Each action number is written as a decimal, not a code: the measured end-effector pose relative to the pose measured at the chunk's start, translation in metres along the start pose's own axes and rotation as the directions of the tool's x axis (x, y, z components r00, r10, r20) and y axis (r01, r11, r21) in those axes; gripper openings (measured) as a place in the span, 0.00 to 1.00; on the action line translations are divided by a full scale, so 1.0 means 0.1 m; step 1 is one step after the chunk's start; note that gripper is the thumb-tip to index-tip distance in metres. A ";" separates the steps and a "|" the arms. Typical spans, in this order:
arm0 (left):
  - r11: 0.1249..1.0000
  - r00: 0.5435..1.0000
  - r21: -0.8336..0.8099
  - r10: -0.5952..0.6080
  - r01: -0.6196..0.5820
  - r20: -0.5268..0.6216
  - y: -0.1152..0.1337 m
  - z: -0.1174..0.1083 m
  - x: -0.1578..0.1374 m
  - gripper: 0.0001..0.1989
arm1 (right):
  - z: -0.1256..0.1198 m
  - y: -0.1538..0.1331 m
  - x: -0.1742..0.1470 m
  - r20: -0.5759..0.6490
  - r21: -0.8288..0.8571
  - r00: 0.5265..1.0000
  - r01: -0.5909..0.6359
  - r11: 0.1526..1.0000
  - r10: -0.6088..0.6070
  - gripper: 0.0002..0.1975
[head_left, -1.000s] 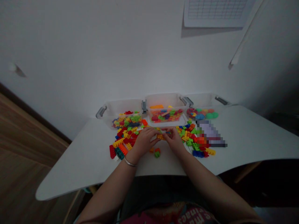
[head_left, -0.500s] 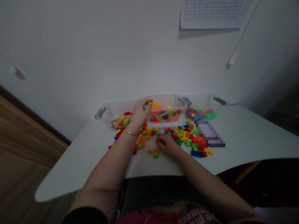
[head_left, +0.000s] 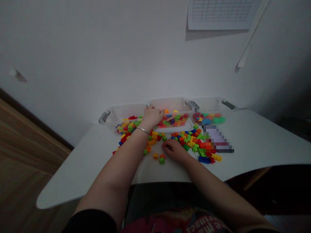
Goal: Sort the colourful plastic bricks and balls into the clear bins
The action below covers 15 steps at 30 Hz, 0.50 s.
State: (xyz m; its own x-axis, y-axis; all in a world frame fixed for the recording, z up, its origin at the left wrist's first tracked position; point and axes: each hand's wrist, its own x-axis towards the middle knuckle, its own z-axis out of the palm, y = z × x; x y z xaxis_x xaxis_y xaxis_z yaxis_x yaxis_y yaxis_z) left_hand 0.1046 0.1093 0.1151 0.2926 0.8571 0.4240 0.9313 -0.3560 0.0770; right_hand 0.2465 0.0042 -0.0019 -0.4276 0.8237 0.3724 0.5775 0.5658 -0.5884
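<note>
My left hand (head_left: 153, 116), a silver bangle on its wrist, reaches palm down over the near rim of the middle clear bin (head_left: 170, 103). Its fingers are spread, with no brick visible in them; the fingertips are partly hidden. Orange pieces (head_left: 166, 111) and several other coloured pieces lie in that bin. My right hand (head_left: 175, 150) rests on the table with loosely curled fingers and nothing visible in them. Close to it lie an orange brick (head_left: 155, 156) and a green brick (head_left: 162, 160) with an orange one against it. Mixed toy bricks (head_left: 191, 140) are heaped just beyond.
The left clear bin (head_left: 126, 111) holds small colourful pieces, and the right clear bin (head_left: 206, 104) contains rounder ones. A white lid (head_left: 173, 130) lies before the middle bin. At the right is a pixelated flat device (head_left: 218, 139) on the white table (head_left: 262, 142). A wall stands behind.
My left hand has moved right and turned palm down over the middle bin. The yellow brick it pinched before is out of sight. My right hand has stayed in place.
</note>
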 end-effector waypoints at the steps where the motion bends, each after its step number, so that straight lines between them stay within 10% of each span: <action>1: 1.000 1.000 -0.018 0.007 -0.007 0.001 -0.02 0.00 0.00 0.26 | 0.00 -0.01 0.00 0.002 0.000 1.000 -0.002 1.000 0.002 0.06; 15: 0.907 0.966 -0.402 0.016 -0.124 -0.260 -0.07 -0.45 -0.58 0.12 | 0.04 0.05 0.02 0.010 0.055 1.000 -0.027 0.998 0.026 0.07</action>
State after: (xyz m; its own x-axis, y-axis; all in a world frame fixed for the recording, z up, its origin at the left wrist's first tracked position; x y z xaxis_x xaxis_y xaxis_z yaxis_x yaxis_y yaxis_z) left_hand 0.0718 0.0454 0.1309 0.2416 0.7250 0.6450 0.7213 -0.5788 0.3805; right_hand 0.2458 0.0081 -0.0070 -0.4190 0.8380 0.3497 0.5495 0.5406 -0.6370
